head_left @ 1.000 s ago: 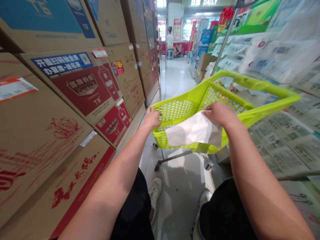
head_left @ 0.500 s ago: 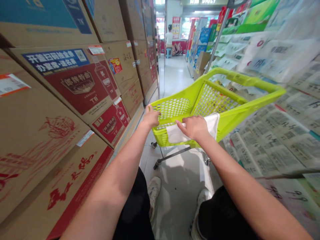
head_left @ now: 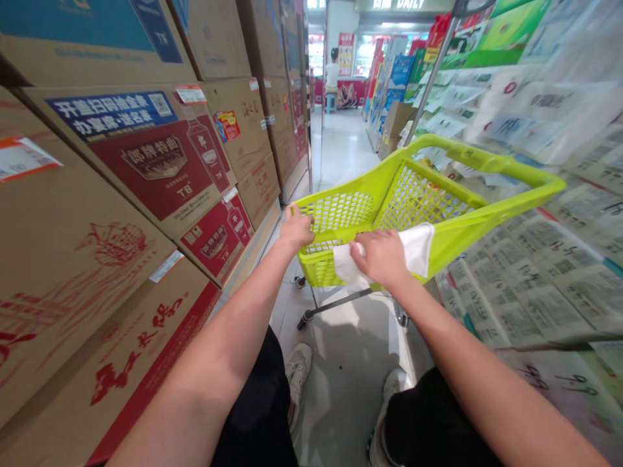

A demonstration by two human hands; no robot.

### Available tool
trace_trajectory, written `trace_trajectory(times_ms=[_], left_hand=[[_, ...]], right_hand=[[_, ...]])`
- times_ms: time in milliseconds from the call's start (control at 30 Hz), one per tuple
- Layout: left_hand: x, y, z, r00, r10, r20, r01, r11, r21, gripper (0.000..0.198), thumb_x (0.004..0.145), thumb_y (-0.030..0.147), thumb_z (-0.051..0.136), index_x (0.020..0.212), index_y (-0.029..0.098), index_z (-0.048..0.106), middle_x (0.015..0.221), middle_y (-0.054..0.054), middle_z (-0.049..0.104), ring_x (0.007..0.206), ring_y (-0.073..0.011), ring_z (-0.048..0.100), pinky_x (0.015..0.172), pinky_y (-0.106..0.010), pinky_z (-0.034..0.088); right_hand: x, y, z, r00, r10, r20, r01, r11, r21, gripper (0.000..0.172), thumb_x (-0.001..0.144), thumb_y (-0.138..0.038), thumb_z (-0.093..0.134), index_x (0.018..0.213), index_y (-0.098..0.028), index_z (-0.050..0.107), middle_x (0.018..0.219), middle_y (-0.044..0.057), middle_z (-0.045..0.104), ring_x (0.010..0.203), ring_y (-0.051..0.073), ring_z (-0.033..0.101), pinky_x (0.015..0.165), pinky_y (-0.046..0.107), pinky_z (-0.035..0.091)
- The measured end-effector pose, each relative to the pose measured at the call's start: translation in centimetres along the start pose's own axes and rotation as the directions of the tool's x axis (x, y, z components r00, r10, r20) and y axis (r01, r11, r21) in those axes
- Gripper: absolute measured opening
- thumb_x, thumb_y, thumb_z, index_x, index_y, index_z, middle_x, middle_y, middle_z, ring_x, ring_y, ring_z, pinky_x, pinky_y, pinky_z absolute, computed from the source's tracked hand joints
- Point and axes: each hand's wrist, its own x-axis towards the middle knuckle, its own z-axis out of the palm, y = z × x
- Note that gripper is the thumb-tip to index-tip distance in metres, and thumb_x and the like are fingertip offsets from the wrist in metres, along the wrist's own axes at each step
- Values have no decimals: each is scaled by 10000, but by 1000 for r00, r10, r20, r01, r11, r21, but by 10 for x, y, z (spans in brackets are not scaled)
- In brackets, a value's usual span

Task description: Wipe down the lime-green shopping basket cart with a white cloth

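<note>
A lime-green shopping cart point(head_left: 506, 217) stands slanted across the aisle in front of me, its basket of plastic mesh. My left hand point(head_left: 296, 228) is closed round the near left corner of the basket rim. Over the long side rim nearest me hangs a white cloth point(head_left: 417, 250). My right hand point(head_left: 382, 256) is closed on this cloth, pressing it against the rim, with the thumb on the near side. Part of the cloth under the palm is hidden.
Stacked cardboard cartons point(head_left: 160, 155) wall the left side. Packs of tissue paper point(head_left: 530, 266) with handwritten prices line the right. A metal post point(head_left: 433, 78) rises behind the cart. Far down the aisle a person point(head_left: 331, 71) is by a blue stool point(head_left: 331, 102).
My right hand and the cloth have slid slightly right along the rim, and the thumb has closed in on the cloth. My left hand keeps its hold on the corner.
</note>
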Motion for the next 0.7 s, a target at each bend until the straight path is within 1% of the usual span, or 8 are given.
trace_trajectory(times_ms=[67, 133, 267, 367, 433, 567, 633, 700], left_hand=[[0, -2, -1, 1000, 12, 8, -12, 1000, 5, 537, 849, 294, 665, 1384, 256, 675, 1742, -133, 246, 1626, -451, 128, 1234, -552, 367], [1, -5, -2, 999, 34, 32, -34, 999, 10, 553, 838, 287, 672, 1389, 243, 674, 1746, -149, 231, 1626, -468, 98, 1237, -566, 352], [-1, -6, -3, 995, 70, 65, -72, 997, 35, 574, 803, 285, 700, 1374, 233, 685, 1746, -157, 239, 1623, -481, 84, 1228, -590, 332], [-4, -1, -3, 997, 53, 47, -56, 996, 68, 553, 812, 323, 703, 1354, 214, 692, 1735, -167, 273, 1610, -481, 137, 1228, -630, 306], [-7, 4, -3, 1000, 22, 3, -22, 996, 89, 525, 836, 344, 686, 1340, 196, 697, 1717, -188, 303, 1592, -480, 199, 1243, -662, 261], [-17, 22, -10, 984, 52, -170, -40, 997, 71, 397, 913, 300, 577, 1265, 198, 730, 1548, -184, 542, 1479, -430, 416, 1260, -676, 234], [-24, 38, -13, 971, 88, -222, -90, 996, -1, 353, 941, 267, 517, 1206, 218, 745, 1369, -147, 682, 1372, -374, 541, 1228, -601, 342], [-32, 54, -14, 984, 94, -150, -117, 981, -154, 350, 978, 318, 473, 1184, 232, 743, 1227, -116, 756, 1202, -318, 666, 1076, -477, 511]], right_hand=[[-2, -21, -1, 994, -109, 21, 108, 994, 29, 473, 1057, -481, 367, 1046, -193, 743, 1020, 138, 779, 996, 293, 628, 888, 407, 309], [-1, -18, -7, 990, -122, 69, 120, 992, 27, 518, 1067, -518, 336, 1078, -196, 741, 1044, 139, 780, 1012, 293, 629, 885, 407, 318], [1, 44, -19, 983, 161, 88, -152, 983, -103, 598, 1063, -503, 282, 928, -188, 772, 886, 150, 767, 890, 291, 651, 840, 412, 345], [-3, 92, -21, 932, 339, -125, -357, 920, -161, 531, 1027, -424, 332, 929, -162, 784, 874, 179, 749, 905, 319, 640, 850, 426, 367], [-5, 101, -18, 908, 360, -215, -395, 906, -150, 503, 1014, -393, 344, 945, -164, 786, 884, 177, 749, 946, 335, 625, 881, 440, 367], [-7, 59, -8, 964, 234, -124, -246, 965, -91, 492, 1033, -420, 354, 919, -191, 775, 925, 140, 775, 953, 312, 610, 890, 431, 333], [-7, 29, -5, 993, 109, -47, -111, 992, -52, 506, 1054, -433, 340, 910, -193, 761, 950, 127, 780, 936, 286, 614, 864, 415, 317], [-7, 9, -5, 1000, 25, -14, -25, 999, -33, 529, 1070, -443, 318, 908, -188, 751, 946, 125, 777, 931, 274, 620, 851, 410, 308]])
